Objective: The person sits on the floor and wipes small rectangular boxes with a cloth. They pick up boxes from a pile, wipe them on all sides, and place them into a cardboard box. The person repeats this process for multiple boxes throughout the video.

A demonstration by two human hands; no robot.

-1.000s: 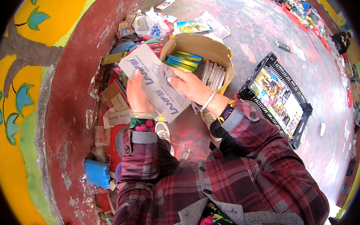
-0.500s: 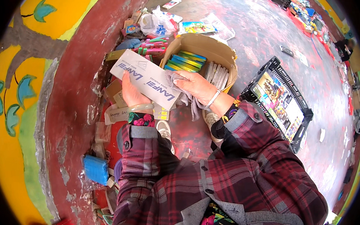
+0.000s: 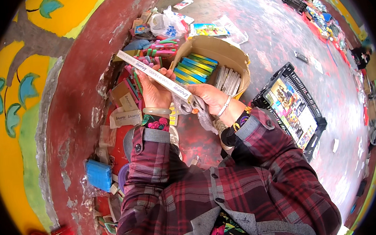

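1. Left hand (image 3: 154, 91) is closed around the middle of a long flat white box (image 3: 155, 76), fingers wrapped over its underside and thumb on the near face. The box is held edge-on and slanted, its far end pointing up and left.
2. Right hand (image 3: 210, 99) is clamped on the near end of the same box, with a crumple of clear plastic wrap (image 3: 198, 110) bunched in the grip and trailing down below the wrist.
3. The box hangs in the air above the clutter, just in front of an open cardboard carton (image 3: 231, 56) that holds green and blue flat packs (image 3: 193, 67) standing on edge and a row of pale ones beside them.
4. Handling, as a judgement: the box looks like thin card, light and fairly stiff along its length, but likely to dent if pinched across the broad faces. The loose film is slippery, so bare card is the safer purchase. Best hold is by the narrow edges near mid-length, with the second hand steadying an end.
5. Surroundings: pink and green sticks (image 3: 160, 46) heaped by the painted wall (image 3: 32, 105); a black plastic crate (image 3: 297, 74) of printed booklets to the right; a blue block (image 3: 99, 174) on the ledge at the left.
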